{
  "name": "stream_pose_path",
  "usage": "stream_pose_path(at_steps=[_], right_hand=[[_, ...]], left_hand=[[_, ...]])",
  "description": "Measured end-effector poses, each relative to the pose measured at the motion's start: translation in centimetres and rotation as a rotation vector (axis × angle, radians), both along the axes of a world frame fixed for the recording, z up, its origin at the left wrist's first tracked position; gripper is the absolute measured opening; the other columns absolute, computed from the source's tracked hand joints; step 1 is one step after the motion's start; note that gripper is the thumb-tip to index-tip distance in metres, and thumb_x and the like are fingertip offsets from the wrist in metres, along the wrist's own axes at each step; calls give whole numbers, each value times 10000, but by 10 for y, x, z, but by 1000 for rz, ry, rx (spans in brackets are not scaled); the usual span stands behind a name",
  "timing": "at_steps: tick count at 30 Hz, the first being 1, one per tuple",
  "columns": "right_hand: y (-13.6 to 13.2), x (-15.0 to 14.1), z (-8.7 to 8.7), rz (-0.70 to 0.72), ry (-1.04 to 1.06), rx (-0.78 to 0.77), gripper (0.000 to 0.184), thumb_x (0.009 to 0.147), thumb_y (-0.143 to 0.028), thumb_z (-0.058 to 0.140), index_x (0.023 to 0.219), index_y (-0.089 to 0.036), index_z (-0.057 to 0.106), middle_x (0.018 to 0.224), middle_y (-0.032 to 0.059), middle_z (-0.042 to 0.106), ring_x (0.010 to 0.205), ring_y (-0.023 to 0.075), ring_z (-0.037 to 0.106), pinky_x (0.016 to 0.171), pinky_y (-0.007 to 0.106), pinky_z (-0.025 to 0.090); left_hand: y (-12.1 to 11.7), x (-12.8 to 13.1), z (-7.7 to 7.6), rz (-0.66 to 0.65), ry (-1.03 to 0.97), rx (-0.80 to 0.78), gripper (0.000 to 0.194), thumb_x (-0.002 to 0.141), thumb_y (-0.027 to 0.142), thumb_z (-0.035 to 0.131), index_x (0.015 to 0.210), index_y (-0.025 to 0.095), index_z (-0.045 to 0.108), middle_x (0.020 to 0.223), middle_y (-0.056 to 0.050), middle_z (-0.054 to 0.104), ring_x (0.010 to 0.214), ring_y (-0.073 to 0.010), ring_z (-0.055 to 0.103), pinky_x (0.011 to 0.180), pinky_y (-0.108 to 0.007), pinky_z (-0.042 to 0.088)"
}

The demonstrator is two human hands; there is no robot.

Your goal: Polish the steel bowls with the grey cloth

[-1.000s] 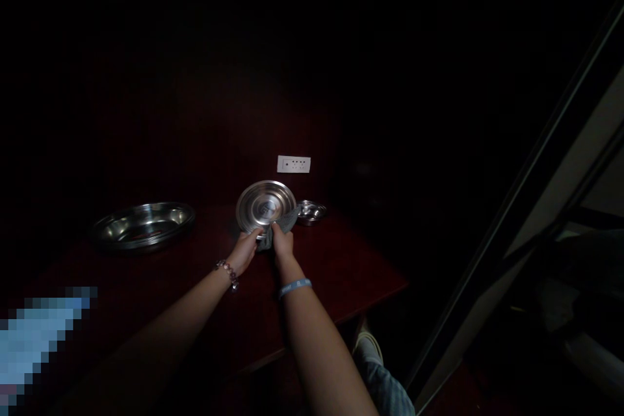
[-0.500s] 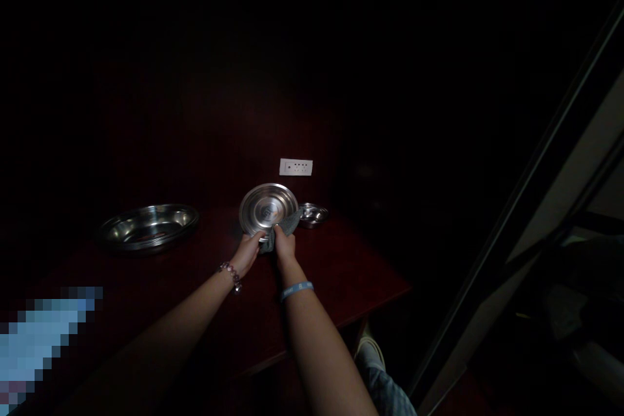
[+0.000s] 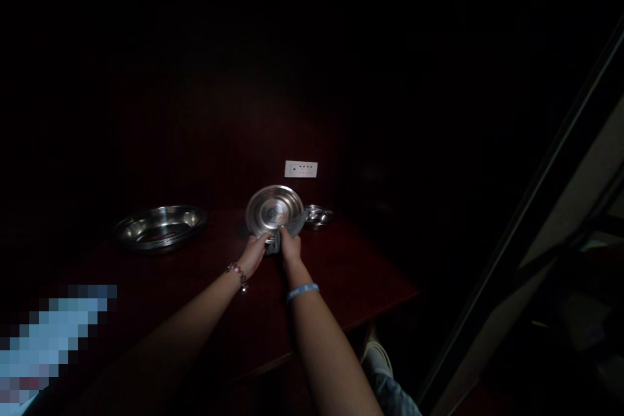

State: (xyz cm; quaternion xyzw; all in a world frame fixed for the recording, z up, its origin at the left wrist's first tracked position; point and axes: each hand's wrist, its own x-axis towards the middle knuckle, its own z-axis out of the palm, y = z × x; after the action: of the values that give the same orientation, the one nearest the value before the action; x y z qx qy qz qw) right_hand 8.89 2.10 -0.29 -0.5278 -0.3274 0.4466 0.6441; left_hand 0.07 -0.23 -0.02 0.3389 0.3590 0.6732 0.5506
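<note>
A round, shiny steel plate point(image 3: 273, 208) is held up, tilted with its broad face toward me. My left hand point(image 3: 254, 253) grips its lower left rim, thumb on the near face. Beside it, my right hand point(image 3: 291, 248) is closed on a grey cloth point(image 3: 295, 225), which lies against the plate's lower right edge. Part of the cloth hangs below the rim between my hands. The fingers behind the plate are hidden.
On the dark red table point(image 3: 351, 279), a large steel dish point(image 3: 160, 244) stands at left and small steel bowls point(image 3: 319, 216) stand behind the plate at right. A white socket panel point(image 3: 301, 169) is on the wall. A slanting frame point(image 3: 526, 273) rises at right.
The whole view has shifted slightly, so everything appears a little further right. Both hands keep their hold on the plate and cloth, with hardly any other movement.
</note>
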Motion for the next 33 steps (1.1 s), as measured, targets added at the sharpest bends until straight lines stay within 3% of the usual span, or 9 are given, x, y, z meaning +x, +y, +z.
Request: stream_pose_path(at_steps=[5, 12, 16, 20, 26, 33], right_hand=[[2, 1, 0, -5, -15, -24, 194, 865, -209, 719, 969, -84, 826, 987, 133, 843, 1012, 258, 807, 860, 287, 604], [-1, 2, 5, -11, -15, -70, 125, 847, -210, 748, 883, -119, 826, 868, 102, 836, 949, 263, 807, 823, 298, 610], [-2, 3, 7, 3, -3, -41, 108, 829, -200, 760, 888, -136, 824, 835, 76, 830, 939, 246, 806, 819, 282, 609], [1, 2, 1, 12, -26, -43, 235, 858, -230, 732, 1007, -72, 823, 937, 122, 839, 973, 253, 803, 843, 286, 598], [1, 1, 0, 18, -39, -25, 325, 899, -219, 699, 1120, 1, 790, 1078, 172, 828, 1036, 248, 793, 844, 258, 570], [3, 2, -2, 7, -52, -16, 222, 855, -243, 732, 1000, -101, 824, 997, 120, 845, 1000, 244, 806, 838, 270, 591]], left_hand=[[-2, 0, 5, -20, -16, 9, 375, 654, 189, 869, 1002, 178, 732, 888, -56, 791, 986, -235, 731, 926, -329, 527], [1, -1, 2, -26, -3, 19, 397, 631, 290, 922, 958, 188, 722, 878, -66, 775, 960, -249, 716, 911, -353, 519], [0, -1, 4, -12, 12, 17, 433, 611, 257, 922, 991, 174, 730, 905, -74, 779, 961, -240, 716, 907, -335, 513], [-3, 0, 6, 1, 2, -27, 409, 674, 226, 881, 1055, 194, 734, 933, -44, 794, 979, -223, 723, 920, -319, 518], [-5, 1, 6, -27, -45, -14, 302, 744, 201, 854, 1026, 179, 747, 1018, -99, 816, 1116, -261, 720, 1016, -357, 498], [6, -4, -5, -22, 1, 60, 292, 658, 170, 881, 907, 169, 728, 1000, -95, 810, 1110, -250, 715, 1071, -368, 474]])
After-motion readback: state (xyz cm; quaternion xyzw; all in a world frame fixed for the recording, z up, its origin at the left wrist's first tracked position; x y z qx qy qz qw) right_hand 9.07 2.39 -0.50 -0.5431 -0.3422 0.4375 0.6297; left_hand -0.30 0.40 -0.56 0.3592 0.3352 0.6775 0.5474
